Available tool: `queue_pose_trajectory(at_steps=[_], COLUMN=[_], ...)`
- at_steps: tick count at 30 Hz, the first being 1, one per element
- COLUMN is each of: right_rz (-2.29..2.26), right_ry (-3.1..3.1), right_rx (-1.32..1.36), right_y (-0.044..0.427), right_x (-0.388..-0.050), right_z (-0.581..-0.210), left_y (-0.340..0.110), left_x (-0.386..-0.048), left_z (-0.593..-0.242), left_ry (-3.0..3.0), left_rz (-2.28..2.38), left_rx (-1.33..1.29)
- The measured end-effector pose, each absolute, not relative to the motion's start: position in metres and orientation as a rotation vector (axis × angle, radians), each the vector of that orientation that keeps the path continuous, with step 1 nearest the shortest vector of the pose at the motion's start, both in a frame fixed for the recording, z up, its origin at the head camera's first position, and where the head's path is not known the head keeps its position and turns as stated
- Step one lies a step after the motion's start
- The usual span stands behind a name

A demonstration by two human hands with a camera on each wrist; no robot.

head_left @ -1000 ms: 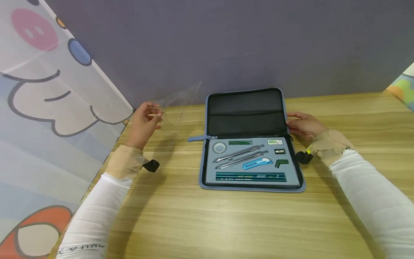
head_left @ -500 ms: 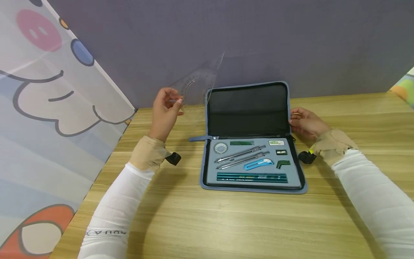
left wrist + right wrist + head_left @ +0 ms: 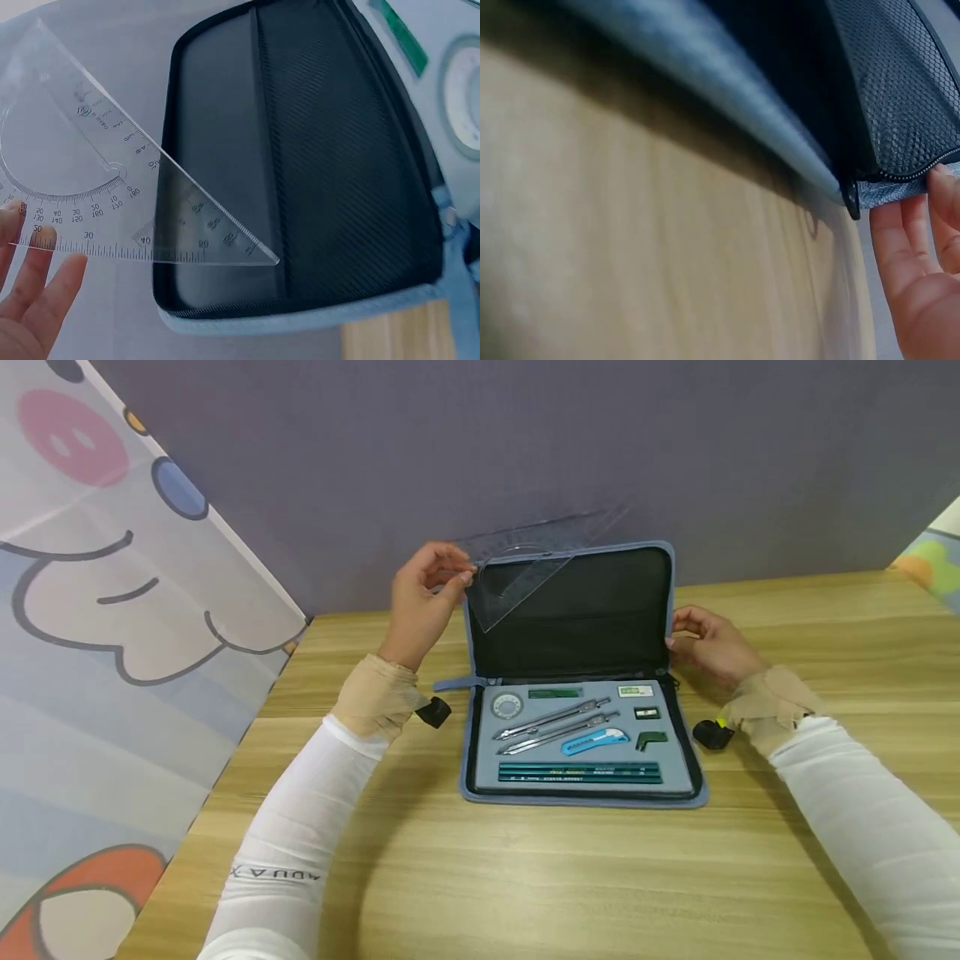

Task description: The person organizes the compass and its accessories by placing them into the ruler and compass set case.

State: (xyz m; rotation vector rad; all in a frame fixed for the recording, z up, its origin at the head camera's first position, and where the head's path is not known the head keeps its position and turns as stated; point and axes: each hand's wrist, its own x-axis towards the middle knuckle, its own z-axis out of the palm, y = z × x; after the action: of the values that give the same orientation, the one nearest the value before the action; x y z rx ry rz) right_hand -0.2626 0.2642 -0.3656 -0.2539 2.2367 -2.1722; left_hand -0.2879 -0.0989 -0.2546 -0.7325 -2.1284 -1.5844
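Observation:
A clear set square (image 3: 547, 547) with a protractor arc is pinched at its left edge by my left hand (image 3: 429, 597). It hangs tilted in front of the raised lid of a blue zip case (image 3: 585, 618), partly overlapping the lid's upper left. In the left wrist view the set square (image 3: 97, 150) shows printed scales, and one corner lies over the dark lid pocket (image 3: 345, 165). My right hand (image 3: 712, 643) holds the lid's right edge between thumb and fingers. The right wrist view shows that hand (image 3: 915, 262) at the zipped edge beside a mesh pocket (image 3: 907, 82).
The case's grey foam tray (image 3: 532, 756) holds compasses (image 3: 555, 718), a blue utility knife (image 3: 596, 742), green pencils (image 3: 580, 772), a sharpener (image 3: 647, 713), an eraser (image 3: 636, 691) and a round dial (image 3: 507, 706). A grey partition (image 3: 750, 468) stands behind the wooden table (image 3: 570, 877).
My left hand has carried the set square rightward and up, from beside the case to the front of its lid, turning it. The right hand stays on the lid, which stands slightly more upright.

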Motion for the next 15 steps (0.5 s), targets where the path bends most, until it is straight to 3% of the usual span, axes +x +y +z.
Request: queue_pose_trajectory(at_steps=[15], right_rz=[-2.297], right_ry=[2.173], right_rx=[-0.296], right_y=[0.265], right_x=[-0.26], right_z=[-0.37], left_y=[-0.07], left_x=[-0.295], left_z=[-0.245], left_ry=[-2.21], left_rz=[-1.32], left_rx=[-0.843])
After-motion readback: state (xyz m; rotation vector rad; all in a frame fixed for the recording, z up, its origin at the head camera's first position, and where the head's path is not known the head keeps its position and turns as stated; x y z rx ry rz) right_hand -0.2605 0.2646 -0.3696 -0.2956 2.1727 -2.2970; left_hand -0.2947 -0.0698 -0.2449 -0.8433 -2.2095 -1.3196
